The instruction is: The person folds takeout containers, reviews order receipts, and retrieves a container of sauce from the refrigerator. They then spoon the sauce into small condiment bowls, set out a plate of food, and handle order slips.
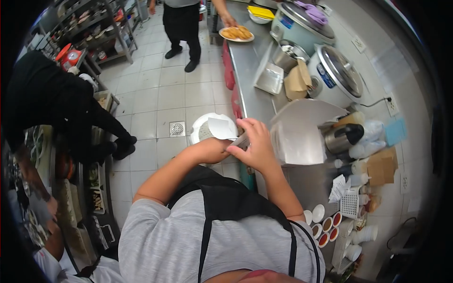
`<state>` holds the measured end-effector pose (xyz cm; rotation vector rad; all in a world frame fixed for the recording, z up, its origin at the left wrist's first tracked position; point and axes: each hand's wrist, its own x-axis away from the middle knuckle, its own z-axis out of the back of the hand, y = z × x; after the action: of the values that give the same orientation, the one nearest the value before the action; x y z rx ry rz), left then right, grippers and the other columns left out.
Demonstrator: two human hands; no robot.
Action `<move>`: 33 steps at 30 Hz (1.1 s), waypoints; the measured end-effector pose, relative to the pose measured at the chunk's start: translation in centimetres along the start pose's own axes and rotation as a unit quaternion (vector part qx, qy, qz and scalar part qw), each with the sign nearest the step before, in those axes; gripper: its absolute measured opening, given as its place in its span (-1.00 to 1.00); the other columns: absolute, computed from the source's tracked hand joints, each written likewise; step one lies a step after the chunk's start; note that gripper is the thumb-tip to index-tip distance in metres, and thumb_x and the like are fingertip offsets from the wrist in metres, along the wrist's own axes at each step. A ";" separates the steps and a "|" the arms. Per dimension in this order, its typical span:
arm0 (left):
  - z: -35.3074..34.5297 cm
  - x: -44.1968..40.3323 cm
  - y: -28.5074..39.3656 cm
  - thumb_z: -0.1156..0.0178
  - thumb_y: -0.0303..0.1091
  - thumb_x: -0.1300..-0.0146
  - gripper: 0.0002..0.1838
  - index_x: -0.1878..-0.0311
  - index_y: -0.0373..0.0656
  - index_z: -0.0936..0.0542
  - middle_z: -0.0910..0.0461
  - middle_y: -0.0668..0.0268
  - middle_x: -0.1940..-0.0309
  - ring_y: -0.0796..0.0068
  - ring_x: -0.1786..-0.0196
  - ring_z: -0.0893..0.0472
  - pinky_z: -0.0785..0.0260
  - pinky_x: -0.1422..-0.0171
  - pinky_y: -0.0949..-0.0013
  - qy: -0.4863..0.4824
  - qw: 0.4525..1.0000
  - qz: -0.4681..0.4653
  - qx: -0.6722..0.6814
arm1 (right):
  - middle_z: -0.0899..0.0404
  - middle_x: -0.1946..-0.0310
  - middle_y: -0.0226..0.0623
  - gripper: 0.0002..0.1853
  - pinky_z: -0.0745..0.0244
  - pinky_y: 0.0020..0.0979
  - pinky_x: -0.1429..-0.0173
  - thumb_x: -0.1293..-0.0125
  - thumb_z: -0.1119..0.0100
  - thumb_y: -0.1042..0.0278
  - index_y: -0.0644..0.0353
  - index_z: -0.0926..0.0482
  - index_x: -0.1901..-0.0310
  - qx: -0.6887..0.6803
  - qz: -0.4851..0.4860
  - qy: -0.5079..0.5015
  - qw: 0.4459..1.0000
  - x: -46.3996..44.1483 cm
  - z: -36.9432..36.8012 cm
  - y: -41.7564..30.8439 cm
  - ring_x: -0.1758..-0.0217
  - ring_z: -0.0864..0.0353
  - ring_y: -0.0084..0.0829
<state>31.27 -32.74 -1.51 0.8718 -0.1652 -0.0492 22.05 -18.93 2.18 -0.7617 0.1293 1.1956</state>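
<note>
My left hand (pixel 214 150) and my right hand (pixel 258 147) meet in front of my apron. A white paper slip (pixel 220 128) with a curled end sticks up from between them. My right thumb and fingers pinch its folded part, close to my left fingers. The left hand is closed at the lower edge of the paper, its fingertips mostly hidden. Below the hands, on the floor, stands a round white stool (pixel 202 133) with a perforated top, partly covered by the paper and my hands.
A steel counter (pixel 255 52) runs along the right with rice cookers (pixel 332 73), a kettle (pixel 343 137) and red sauce cups (pixel 327 224). One person's hand (pixel 230 20) holds a plate of fried food (pixel 237 33). Another person in black (pixel 56 94) bends at the left.
</note>
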 end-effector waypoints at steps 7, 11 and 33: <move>5.4 6.3 -8.8 0.06 -0.32 -0.11 -0.75 0.18 -0.23 -0.42 -0.50 0.04 0.33 0.09 0.25 -0.48 -0.30 0.15 0.23 0.018 0.998 0.048 -0.019 | -0.45 0.59 -0.17 -0.80 -0.31 -0.29 0.43 0.03 -0.07 0.27 0.25 -0.45 0.56 -0.011 0.023 -0.136 0.990 -8.3 -11.4 -4.4 0.49 -0.45 -0.21; 10.6 11.1 -15.1 0.06 -0.24 -0.13 -0.71 0.21 -0.26 -0.45 -0.51 0.01 0.40 0.10 0.31 -0.50 -0.30 0.18 0.22 0.018 0.996 0.082 0.041 | -0.45 0.58 -0.12 -0.82 -0.30 -0.35 0.44 -0.03 -0.04 0.32 0.29 -0.45 0.46 -0.073 -0.062 -0.148 0.984 -14.0 -16.4 -8.3 0.53 -0.43 -0.21; 27.0 17.6 -33.0 0.10 -0.41 -0.17 -0.68 0.04 -0.39 -0.36 -0.47 0.19 0.17 0.52 0.16 -0.47 -0.31 0.05 0.47 0.252 0.793 0.147 0.534 | -0.43 0.35 -0.32 -0.86 -0.32 -0.55 0.17 -0.16 0.06 0.45 0.29 -0.31 0.26 -0.609 -0.261 -0.164 0.731 -35.4 -38.8 -8.2 0.30 -0.38 -0.61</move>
<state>44.98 -76.39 -7.51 1.9484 0.2156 0.6326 26.71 -71.15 -6.31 -1.5583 -1.2276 0.7188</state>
